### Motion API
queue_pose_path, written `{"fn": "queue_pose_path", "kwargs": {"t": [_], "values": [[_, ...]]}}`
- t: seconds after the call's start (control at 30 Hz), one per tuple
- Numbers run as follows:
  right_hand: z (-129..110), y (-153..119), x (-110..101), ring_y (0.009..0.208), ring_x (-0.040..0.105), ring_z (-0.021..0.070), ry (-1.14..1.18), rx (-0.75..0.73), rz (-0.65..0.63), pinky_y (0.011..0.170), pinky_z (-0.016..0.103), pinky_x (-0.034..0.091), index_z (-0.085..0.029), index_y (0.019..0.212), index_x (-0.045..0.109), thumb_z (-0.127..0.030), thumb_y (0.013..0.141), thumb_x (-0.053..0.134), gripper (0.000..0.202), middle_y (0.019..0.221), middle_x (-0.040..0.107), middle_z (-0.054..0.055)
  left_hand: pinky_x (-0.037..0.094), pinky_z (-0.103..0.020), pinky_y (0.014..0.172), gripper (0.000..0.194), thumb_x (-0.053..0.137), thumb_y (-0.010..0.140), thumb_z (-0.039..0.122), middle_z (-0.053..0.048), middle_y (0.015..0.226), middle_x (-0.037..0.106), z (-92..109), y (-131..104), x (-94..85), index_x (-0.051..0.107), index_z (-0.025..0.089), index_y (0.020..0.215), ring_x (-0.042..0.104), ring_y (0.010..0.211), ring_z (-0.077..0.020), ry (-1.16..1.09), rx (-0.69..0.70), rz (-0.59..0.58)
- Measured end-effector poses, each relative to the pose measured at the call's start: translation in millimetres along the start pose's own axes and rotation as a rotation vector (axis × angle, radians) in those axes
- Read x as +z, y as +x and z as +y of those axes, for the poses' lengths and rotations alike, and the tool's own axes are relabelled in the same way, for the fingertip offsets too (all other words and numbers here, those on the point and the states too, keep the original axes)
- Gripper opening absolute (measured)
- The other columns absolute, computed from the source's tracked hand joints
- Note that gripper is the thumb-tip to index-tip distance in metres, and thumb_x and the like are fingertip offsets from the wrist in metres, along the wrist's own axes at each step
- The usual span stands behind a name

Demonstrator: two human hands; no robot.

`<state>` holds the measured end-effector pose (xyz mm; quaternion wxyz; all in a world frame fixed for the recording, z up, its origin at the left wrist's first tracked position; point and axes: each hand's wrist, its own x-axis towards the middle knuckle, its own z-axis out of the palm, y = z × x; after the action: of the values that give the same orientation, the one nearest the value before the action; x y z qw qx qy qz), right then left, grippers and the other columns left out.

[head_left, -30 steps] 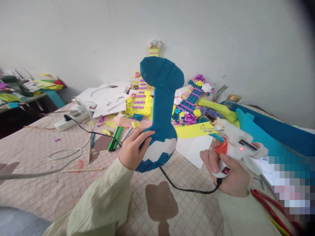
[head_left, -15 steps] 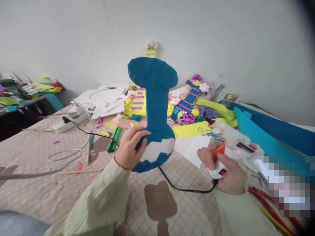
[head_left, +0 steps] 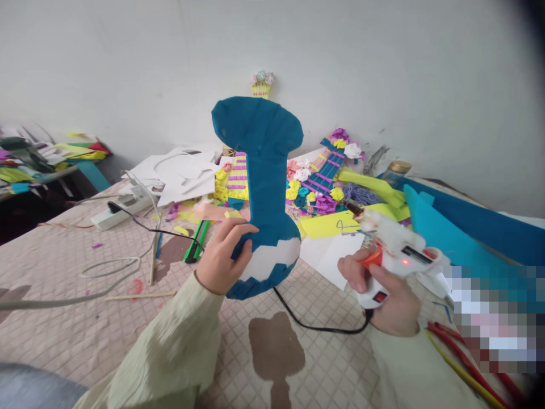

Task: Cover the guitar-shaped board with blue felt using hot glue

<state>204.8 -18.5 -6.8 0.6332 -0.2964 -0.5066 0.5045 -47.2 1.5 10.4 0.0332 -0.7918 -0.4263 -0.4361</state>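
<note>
Upright in front of me is a blue paper-covered cutout, wide at the top, narrow in the middle and rounded below, with a zigzag-edged white patch near its base. My left hand grips its lower left edge, fingers across the front. On the right, my right hand is wrapped round a white hot glue gun, one finger at the orange trigger. The gun's red light is lit, and its dark nozzle points left toward the cutout, apart from it. A black cord runs from the handle behind the cutout.
A power strip with cables lies at left, near a green utility knife and thin sticks. White paper, crepe-paper flowers, yellow paper and a glass jar lie behind. Blue sheets stand at right.
The cutout has shifted slightly left, its top leaning a little more that way. My right hand has moved slightly left with the glue gun. Both hands keep their hold.
</note>
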Motion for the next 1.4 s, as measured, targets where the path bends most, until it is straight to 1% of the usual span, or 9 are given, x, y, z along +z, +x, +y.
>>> {"fn": "queue_pose_path", "kwargs": {"t": [0.13, 0.23, 0.6, 0.73, 0.9, 1.07, 1.2, 1.3, 1.4], "values": [[0, 0, -1, 0.041, 0.033, 0.0124, 0.017, -0.003, -0.019, 0.049, 0.031, 0.027, -0.023, 0.08, 0.06, -0.033, 0.075, 0.051, 0.015, 0.043, 0.044, -0.002, 0.045, -0.031, 0.082, 0.018, 0.054, 0.078, 0.018, -0.006, 0.093, 0.058, 3, 4, -1.5, 0.053, 0.018, 0.096, 0.055, 0.089, -0.0175, 0.041, -0.011, 0.031], [1, -1, -1, 0.041, 0.034, 0.0125, 0.014, 0.017, -0.016, 0.049, 0.031, 0.027, -0.022, 0.081, 0.06, -0.034, 0.074, 0.052, 0.016, 0.043, 0.045, -0.002, 0.045, -0.032, 0.081, 0.009, 0.051, 0.081, 0.018, -0.005, 0.089, 0.06, 3, 6, -1.9, 0.055, 0.019, 0.089, 0.055, 0.086, -0.017, 0.096, 0.033, 0.044], [3, 1, -4, 0.042, 0.036, 0.0126, 0.024, 0.064, -0.022, 0.045, 0.028, 0.023, -0.02, 0.081, 0.06, -0.033, 0.073, 0.053, 0.017, 0.044, 0.045, -0.002, 0.044, -0.03, 0.085, 0.01, 0.048, 0.082, 0.015, -0.007, 0.098, 0.058, -3, -2, 3.9, 0.054, 0.019, 0.088, 0.054, 0.098, -0.0174, 0.022, 0.076, 0.017], [2, 0, -3, 0.044, 0.039, 0.0125, 0.034, 0.067, -0.036, 0.045, 0.028, 0.026, -0.019, 0.082, 0.061, -0.033, 0.074, 0.054, 0.017, 0.045, 0.047, -0.001, 0.043, -0.03, 0.087, 0.01, 0.05, 0.079, 0.012, -0.007, 0.096, 0.06, -4, -4, 3.2, 0.054, 0.018, 0.086, 0.054, 0.101, -0.0178, -0.011, 0.061, 0.01], [1, -7, 5, 0.047, 0.045, 0.0132, 0.042, 0.132, 0.025, 0.045, 0.027, 0.03, -0.021, 0.084, 0.061, -0.03, 0.073, 0.058, 0.015, 0.051, 0.052, -0.001, 0.043, -0.029, 0.09, 0.01, 0.051, 0.078, 0.012, -0.005, 0.094, 0.062, -4, -5, 3.6, 0.054, 0.019, 0.085, 0.057, 0.098, -0.0167, -0.011, 0.052, 0.033], [2, -10, 4, 0.046, 0.046, 0.0106, -0.038, 0.134, -0.09, 0.045, 0.026, 0.033, -0.022, 0.086, 0.06, -0.032, 0.076, 0.058, 0.014, 0.056, 0.054, -0.002, 0.045, -0.03, 0.088, 0.007, 0.056, 0.075, 0.017, -0.006, 0.095, 0.061, -2, -6, 3.8, 0.054, 0.019, 0.082, 0.057, 0.101, -0.0188, 0.011, 0.032, 0.062], [6, -9, -3, 0.05, 0.051, 0.0129, -0.258, 0.086, -0.226, 0.044, 0.026, 0.04, -0.022, 0.085, 0.059, -0.032, 0.079, 0.055, 0.013, 0.061, 0.057, 0.0, 0.048, -0.028, 0.081, 0.011, 0.058, 0.074, 0.017, -0.003, 0.084, 0.061, -1, -7, 5.9, 0.049, 0.02, 0.08, 0.06, 0.092, -0.0173, -0.004, 0.006, 0.085], [10, -11, -6, 0.052, 0.055, 0.014, -0.373, -0.021, -0.313, 0.048, 0.028, 0.047, -0.025, 0.092, 0.059, -0.03, 0.08, 0.053, 0.014, 0.065, 0.06, -0.001, 0.049, -0.029, 0.075, 0.022, 0.059, 0.072, 0.016, -0.004, 0.089, 0.062, -1, -10, 9.8, 0.043, 0.02, 0.086, 0.062, 0.086, -0.017, -0.11, -0.082, 0.107], [7, -15, -5, 0.059, 0.06, 0.0156, -0.501, -0.156, -0.345, 0.056, 0.029, 0.052, -0.027, 0.096, 0.058, -0.025, 0.079, 0.054, 0.017, 0.071, 0.062, -0.001, 0.05, -0.03, 0.074, 0.035, 0.06, 0.072, 0.016, -0.007, 0.094, 0.062, 1, -12, 12.0, 0.038, 0.02, 0.1, 0.063, 0.085, -0.0174, -0.248, -0.144, 0.096]]}}
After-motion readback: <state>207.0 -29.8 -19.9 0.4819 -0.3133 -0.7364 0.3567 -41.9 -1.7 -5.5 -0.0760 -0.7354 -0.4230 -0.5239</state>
